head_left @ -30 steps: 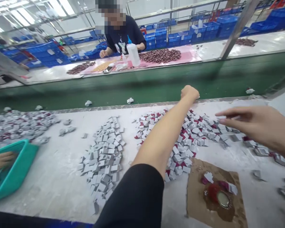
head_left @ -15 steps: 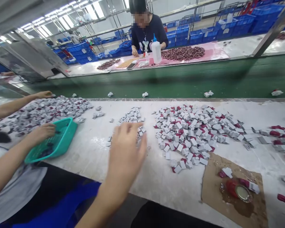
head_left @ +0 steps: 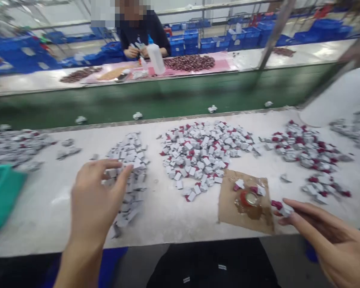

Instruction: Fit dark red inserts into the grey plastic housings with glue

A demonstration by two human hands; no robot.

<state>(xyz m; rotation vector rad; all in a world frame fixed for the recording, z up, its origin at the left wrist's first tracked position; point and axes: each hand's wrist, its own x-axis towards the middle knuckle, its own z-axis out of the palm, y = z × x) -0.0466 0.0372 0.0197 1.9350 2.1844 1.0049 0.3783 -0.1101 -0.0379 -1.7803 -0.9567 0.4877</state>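
Note:
My left hand [head_left: 96, 200] hovers at the long pile of small light-grey block pieces [head_left: 130, 156], thumb and forefinger apart, with no piece plainly held. My right hand [head_left: 327, 232] pinches a small grey-and-maroon plastic part [head_left: 285, 209] between thumb and fingertips, its maroon end pointing left. Just left of that part lies a cardboard piece [head_left: 228, 212], stained with brown liquid. On the cardboard stand a small glass jar [head_left: 251, 199] with reddish contents and a couple of grey-and-maroon parts [head_left: 239, 184].
A big heap of grey-and-maroon parts [head_left: 195, 152] covers the middle of the table, with another heap [head_left: 306, 146] to the right. A green basket [head_left: 3, 196] is at the left edge. Single parts sit along the green belt [head_left: 180, 104]. Opposite, a person works beside a white bottle [head_left: 156, 59].
The view has swung to the right. My right hand has come into view with a grey-and-maroon part. My left hand stays over the light-grey pile, fingers still apart.

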